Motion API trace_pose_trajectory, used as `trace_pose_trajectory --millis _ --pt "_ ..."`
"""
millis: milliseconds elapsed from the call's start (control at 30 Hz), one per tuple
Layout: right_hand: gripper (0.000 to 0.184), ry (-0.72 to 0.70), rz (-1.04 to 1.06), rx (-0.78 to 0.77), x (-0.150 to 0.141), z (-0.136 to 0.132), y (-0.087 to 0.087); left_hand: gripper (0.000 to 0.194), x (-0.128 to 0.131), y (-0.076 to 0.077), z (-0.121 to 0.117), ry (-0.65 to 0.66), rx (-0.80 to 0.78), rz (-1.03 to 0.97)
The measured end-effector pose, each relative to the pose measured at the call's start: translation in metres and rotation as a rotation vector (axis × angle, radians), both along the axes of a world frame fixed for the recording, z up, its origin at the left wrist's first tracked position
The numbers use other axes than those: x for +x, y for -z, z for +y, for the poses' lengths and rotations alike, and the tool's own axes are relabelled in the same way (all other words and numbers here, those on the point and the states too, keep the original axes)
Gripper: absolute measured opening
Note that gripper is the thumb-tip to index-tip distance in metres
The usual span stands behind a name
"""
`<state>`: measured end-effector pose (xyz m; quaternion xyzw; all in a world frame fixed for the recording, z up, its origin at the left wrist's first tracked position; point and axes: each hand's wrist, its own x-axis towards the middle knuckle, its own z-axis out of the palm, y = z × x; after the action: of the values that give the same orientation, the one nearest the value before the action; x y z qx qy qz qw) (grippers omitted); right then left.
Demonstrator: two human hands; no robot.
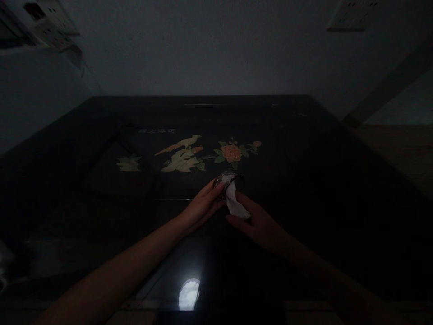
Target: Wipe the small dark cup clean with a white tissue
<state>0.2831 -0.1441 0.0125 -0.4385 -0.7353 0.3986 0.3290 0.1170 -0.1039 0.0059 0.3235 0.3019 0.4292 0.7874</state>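
My left hand [202,204] is closed around a clear glass [240,182], which looks tilted with its rim toward the right. A crumpled white tissue [237,206] rests against the glass and hangs down from it. The lower part of this tissue is pinched in my right hand [260,224], between thumb and fingers. Dim light hides how far the tissue reaches into the glass. Both hands are close together above the dark glossy table [304,149].
Inlaid on the tabletop are a bird [182,143] and a red flower [232,153]. A bright lamp reflection [189,293] shows near the front edge. Behind the table rises a pale wall [203,49], with a socket [353,14] at upper right.
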Motion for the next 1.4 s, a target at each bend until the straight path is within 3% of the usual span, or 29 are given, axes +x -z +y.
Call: trace_pose_trajectory --millis 200,433,600,833,1100,1233,1400 --pt "0.044 -0.067 -0.401 0.387 0.002 0.007 0.001 0.031 -0.001 0.005 0.001 0.004 -0.001 -0.013" --pt "0.039 -0.028 -0.652 0.575 0.005 0.011 0.000 0.033 0.000 0.006 0.002 0.016 0.008 -0.015" --pt "0.041 -0.043 -0.529 0.485 0.004 0.009 -0.005 0.033 0.000 0.004 0.001 0.016 0.008 0.010" --pt "0.032 -0.063 -0.127 0.193 0.003 0.006 -0.007 0.052 -0.002 0.001 0.000 0.030 0.038 0.011" --pt "0.032 0.060 0.106 -0.083 0.003 0.005 -0.020 0.078 -0.002 -0.009 -0.006 0.088 0.124 0.029" --pt "0.023 0.080 0.071 -0.068 0.007 0.007 -0.024 0.097 -0.004 -0.011 -0.008 0.172 0.179 0.078" --pt "0.026 0.000 -0.066 0.120 0.016 0.010 -0.025 0.112 -0.003 -0.008 -0.007 0.211 0.199 0.145"
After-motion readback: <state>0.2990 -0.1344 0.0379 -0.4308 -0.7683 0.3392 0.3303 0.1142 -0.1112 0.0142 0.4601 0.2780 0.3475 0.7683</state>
